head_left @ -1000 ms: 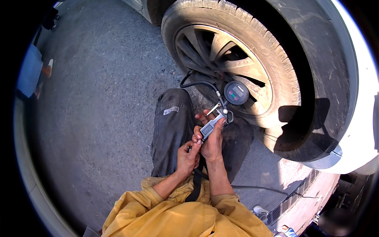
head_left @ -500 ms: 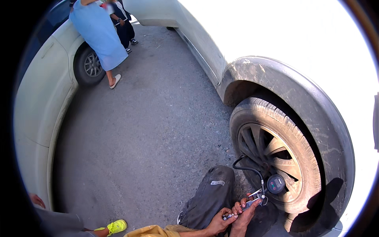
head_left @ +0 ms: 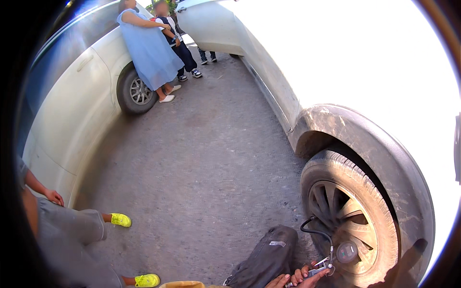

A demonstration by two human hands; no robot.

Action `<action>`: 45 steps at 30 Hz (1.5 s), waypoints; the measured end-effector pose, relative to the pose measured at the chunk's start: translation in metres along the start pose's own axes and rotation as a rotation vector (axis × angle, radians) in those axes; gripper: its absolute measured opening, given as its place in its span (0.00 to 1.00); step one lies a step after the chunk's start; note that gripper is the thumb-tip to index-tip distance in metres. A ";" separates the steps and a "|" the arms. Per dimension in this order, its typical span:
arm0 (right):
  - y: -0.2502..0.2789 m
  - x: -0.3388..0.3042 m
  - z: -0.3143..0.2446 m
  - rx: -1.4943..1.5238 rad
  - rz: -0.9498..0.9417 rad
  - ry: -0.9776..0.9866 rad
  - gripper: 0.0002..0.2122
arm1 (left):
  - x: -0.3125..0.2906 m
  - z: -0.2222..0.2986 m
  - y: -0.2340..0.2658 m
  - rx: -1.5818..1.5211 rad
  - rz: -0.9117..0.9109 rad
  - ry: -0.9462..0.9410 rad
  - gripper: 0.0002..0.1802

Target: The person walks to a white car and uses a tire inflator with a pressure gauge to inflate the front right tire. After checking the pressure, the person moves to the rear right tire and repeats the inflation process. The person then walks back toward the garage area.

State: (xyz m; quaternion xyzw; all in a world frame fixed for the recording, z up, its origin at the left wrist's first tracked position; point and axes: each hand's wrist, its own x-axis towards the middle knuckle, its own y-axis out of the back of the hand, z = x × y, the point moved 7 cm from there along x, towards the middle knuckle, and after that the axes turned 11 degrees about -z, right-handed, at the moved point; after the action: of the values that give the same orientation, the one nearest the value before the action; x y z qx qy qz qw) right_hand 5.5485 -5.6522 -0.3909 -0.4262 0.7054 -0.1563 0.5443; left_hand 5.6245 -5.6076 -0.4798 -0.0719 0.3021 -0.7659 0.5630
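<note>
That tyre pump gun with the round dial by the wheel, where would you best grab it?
By the metal handle and trigger below the round gauge, coming from the side away from the wheel. The gauge is a bulky dial, and the black hose loops off toward the rim; the right hand already grips there, the left hand beside it.

A white car [head_left: 72, 125] stands at the left, with a person in a light blue dress [head_left: 149, 53] leaning beside its rear wheel [head_left: 137, 91]. Another person in dark clothes [head_left: 177, 43] stands just behind. At the lower left sits a person in grey trousers [head_left: 72, 235] and bright yellow shoes [head_left: 121, 220]. Grey asphalt [head_left: 201, 168] lies between the cars.
</note>
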 end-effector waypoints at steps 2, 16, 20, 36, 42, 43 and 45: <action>-0.002 0.001 0.002 -0.076 -0.015 -0.007 0.36 | -0.006 -0.015 -0.004 -0.237 0.163 0.228 0.19; 0.018 0.013 -0.026 -0.010 0.020 0.243 0.16 | 0.225 0.094 0.059 0.861 0.170 -0.072 0.17; 0.009 0.010 -0.021 0.013 0.021 0.227 0.16 | 0.317 0.004 0.080 0.840 0.026 0.393 0.29; 0.028 0.004 -0.028 -0.038 0.084 0.185 0.20 | 0.328 -0.045 0.012 1.167 -0.064 -0.064 0.15; 0.053 0.027 -0.012 -0.069 0.113 0.324 0.23 | 0.358 -0.073 0.071 1.378 0.046 0.045 0.25; 0.072 0.043 0.007 -0.138 0.089 0.213 0.24 | 0.365 -0.086 0.083 1.410 0.084 0.043 0.27; 0.061 0.039 -0.001 -0.143 0.138 0.294 0.26 | 0.398 -0.107 0.113 1.469 0.074 0.078 0.29</action>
State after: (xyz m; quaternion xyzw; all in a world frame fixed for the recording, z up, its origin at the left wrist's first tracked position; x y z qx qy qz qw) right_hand 5.5199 -5.6466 -0.4569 -0.3868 0.8143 -0.1287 0.4132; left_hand 5.5272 -5.9481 -0.7189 0.3616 -0.2667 -0.7532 0.4804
